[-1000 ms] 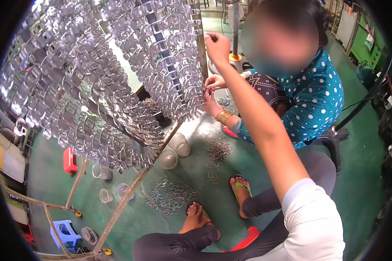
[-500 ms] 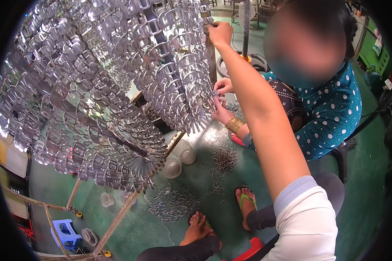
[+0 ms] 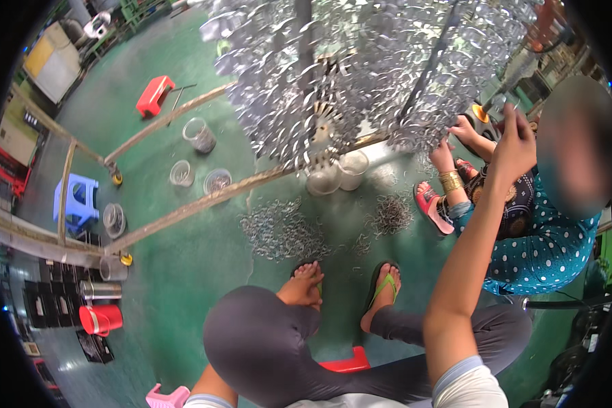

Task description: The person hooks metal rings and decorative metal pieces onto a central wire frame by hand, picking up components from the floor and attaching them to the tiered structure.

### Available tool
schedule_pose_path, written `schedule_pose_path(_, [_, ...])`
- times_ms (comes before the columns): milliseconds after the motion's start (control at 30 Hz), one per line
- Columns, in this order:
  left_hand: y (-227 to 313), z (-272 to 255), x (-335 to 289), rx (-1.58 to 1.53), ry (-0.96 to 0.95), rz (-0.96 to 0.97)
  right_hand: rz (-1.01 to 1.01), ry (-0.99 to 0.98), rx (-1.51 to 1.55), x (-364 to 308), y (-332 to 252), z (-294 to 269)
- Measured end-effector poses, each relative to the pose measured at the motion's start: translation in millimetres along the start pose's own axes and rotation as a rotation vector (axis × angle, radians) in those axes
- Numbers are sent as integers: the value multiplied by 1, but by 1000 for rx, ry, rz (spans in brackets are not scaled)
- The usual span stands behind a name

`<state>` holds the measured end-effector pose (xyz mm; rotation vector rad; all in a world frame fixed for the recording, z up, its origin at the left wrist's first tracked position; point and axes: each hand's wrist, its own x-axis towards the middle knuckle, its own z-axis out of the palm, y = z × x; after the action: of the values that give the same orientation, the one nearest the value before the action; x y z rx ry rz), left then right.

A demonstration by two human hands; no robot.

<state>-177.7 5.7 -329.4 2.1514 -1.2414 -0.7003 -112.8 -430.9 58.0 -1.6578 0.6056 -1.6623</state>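
Note:
A hanging rack thick with shiny metal rings point(image 3: 360, 75) fills the top of the view. My right hand point(image 3: 515, 146) is raised at its right edge, arm stretched up from the lower right, fingers bunched together by the rings. Whether it holds a piece is not visible. My left hand is out of view. A person in a teal dotted top point(image 3: 544, 238) sits opposite, with both hands point(image 3: 455, 136) at the same edge of the rack and gold bangles point(image 3: 450, 181) on one wrist. My crossed legs point(image 3: 285, 340) and bare feet are below.
Loose metal rings lie in heaps point(image 3: 279, 231) point(image 3: 391, 214) on the green floor. Two pale cups point(image 3: 336, 175) stand under the rack. Small tubs point(image 3: 198, 134) point(image 3: 216, 180), a slanted frame bar point(image 3: 183, 211), a blue stool point(image 3: 75, 204), a red stool point(image 3: 155, 95) and a red bucket point(image 3: 100, 318) sit to the left.
The view has tipped down and turned: the rack now sits higher and my legs show. My right hand stays up at the rack's edge, now further right in the picture.

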Motion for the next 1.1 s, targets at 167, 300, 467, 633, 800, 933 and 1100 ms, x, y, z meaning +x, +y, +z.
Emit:
schedule_pose_path(167, [23,-80,15,-615,138,-386,169,-443,270,-141,-11,-12])
schedule_pose_path(300, [33,-179,53,-1152,634,-362,518,-672,225,-225,-44,-4])
schedule_pose_path(467, [27,-254,89,-1367,696,-123,522,-843,190,-276,-62,13])
schedule_pose_path(633, [18,-264,104,-1663,516,-47,460,-925,200,-298,-66,28])
schedule_pose_path(800, [26,-257,101,-1735,418,61,342,-976,173,-298,-75,36])
schedule_pose_path(933, [12,-246,97,-1742,521,142,337,-1007,184,-301,-82,41])
schedule_pose_path(1100, [15,-246,96,-1779,560,183,284,-1033,160,-301,-83,50])
